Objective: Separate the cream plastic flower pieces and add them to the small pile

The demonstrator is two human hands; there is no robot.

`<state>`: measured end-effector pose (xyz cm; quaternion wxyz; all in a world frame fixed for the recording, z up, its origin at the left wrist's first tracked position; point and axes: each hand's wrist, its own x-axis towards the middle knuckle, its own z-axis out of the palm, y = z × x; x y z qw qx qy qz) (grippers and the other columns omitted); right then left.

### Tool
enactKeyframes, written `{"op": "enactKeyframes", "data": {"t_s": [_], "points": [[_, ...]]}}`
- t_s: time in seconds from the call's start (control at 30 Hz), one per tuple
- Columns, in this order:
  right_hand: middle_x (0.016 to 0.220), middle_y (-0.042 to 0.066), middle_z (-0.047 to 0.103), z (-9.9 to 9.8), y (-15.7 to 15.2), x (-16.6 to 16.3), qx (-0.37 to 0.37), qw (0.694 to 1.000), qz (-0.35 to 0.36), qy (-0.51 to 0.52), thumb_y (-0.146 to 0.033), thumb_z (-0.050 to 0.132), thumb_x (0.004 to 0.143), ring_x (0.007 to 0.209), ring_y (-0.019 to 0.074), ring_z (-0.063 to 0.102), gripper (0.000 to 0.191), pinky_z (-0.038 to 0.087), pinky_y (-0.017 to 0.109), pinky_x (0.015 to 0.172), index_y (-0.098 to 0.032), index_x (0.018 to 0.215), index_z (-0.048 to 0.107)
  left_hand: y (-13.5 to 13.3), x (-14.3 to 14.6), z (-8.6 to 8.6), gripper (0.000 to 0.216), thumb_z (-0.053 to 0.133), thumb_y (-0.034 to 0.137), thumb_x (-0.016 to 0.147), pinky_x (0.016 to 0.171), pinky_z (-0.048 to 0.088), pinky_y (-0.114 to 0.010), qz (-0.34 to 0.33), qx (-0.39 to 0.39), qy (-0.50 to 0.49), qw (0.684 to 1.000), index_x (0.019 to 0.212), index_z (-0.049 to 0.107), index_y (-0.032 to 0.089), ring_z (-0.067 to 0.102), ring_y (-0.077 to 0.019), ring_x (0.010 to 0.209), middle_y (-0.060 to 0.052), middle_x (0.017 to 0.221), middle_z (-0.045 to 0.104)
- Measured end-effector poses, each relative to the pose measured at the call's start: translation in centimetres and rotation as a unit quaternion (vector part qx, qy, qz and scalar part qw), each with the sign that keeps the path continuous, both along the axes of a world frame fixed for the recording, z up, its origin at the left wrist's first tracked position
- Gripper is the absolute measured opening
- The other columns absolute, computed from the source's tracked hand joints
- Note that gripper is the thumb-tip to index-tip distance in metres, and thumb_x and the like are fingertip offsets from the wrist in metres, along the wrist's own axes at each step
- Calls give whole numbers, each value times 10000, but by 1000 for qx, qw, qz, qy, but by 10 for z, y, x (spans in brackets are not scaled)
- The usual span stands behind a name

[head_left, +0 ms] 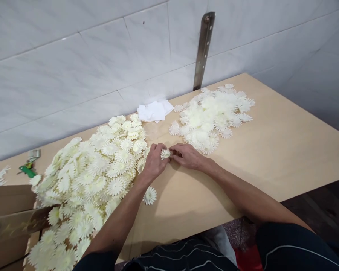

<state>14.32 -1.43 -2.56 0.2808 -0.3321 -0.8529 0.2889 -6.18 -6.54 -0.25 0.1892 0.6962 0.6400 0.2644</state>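
Observation:
Between my two hands is a small white artificial flower head (165,154) with a pale yellow-green middle. My left hand (155,161) grips it from the left, thumb and fingers closed on its edge. My right hand (185,155) meets its right edge with pinched fingertips; the exact contact is too small to make out. To the left of my left hand spreads a large heap of cream-white flower heads (98,165). One loose flower head (150,195) lies on the table below my left wrist. Beyond my right hand is a pile of flat white petal pieces (211,114).
White paper slips (155,111) and a clear round dish (150,130) lie near the tiled wall (101,67). A green-handled tool (27,170) rests at the far left of the wooden table (282,143). Cardboard boxes (9,199) stand at lower left. A metal bracket (203,51) leans along the wall.

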Motion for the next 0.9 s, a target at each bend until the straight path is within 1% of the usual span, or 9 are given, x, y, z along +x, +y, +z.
{"op": "enactKeyframes", "data": {"t_s": [0.1,0.2,0.4,0.47,0.53,0.67,0.77,0.83,0.9], "points": [[968,88,842,3,14,8,-1,1000,-6,-2,-188,700,997,859,221,754,184,557,336,834,-181,1108,846,5,4,7,306,772,223,816,811,547,-350,22,-26,-37,999,1098,662,266,694,-231,872,-1,928,708],[910,67,849,7,35,20,-21,999,-23,12,-195,715,960,816,209,754,154,536,310,786,-198,968,869,12,11,13,295,734,317,875,718,508,-324,39,-42,-88,994,1163,679,279,671,-209,719,43,757,662],[763,24,791,22,56,33,-115,987,-56,101,-369,716,933,699,178,687,230,512,279,666,-192,875,850,34,29,11,402,691,359,916,634,523,-289,43,-49,-245,967,1304,658,257,719,-195,680,35,752,701],[771,27,776,26,51,32,-132,978,-87,134,-437,706,941,677,168,662,285,509,272,622,-183,911,831,44,34,9,404,743,382,888,607,525,-272,55,-41,-291,954,1257,665,237,686,-174,624,41,718,702],[823,36,772,28,43,32,-163,965,-129,162,-501,707,952,644,160,643,356,495,262,546,-178,1058,813,53,40,8,369,817,422,845,608,540,-263,68,-53,-355,931,1113,680,209,670,-153,585,33,694,710],[852,52,730,29,30,33,-255,934,-171,181,-640,722,964,560,157,606,618,455,264,407,-164,1357,690,65,52,3,444,926,491,757,661,578,-265,71,-113,-502,855,969,699,174,757,-175,708,-22,761,759],[949,84,734,30,29,35,-263,925,-196,191,-681,775,913,567,145,586,650,456,263,379,-170,1305,683,67,56,-2,492,944,551,740,645,567,-255,55,-143,-550,821,932,711,164,771,-180,723,-30,763,758],[951,83,732,31,31,35,-265,928,-185,187,-688,804,882,571,139,572,615,451,258,380,-174,1206,706,65,55,-4,504,942,578,747,620,551,-244,41,-150,-556,816,922,709,167,759,-170,684,-21,723,743],[859,50,708,30,32,34,-275,932,-161,174,-697,825,856,552,138,553,588,451,264,393,-178,1111,718,62,53,-6,506,934,595,758,588,527,-231,35,-151,-547,823,900,698,170,729,-152,622,-8,671,717]]}}
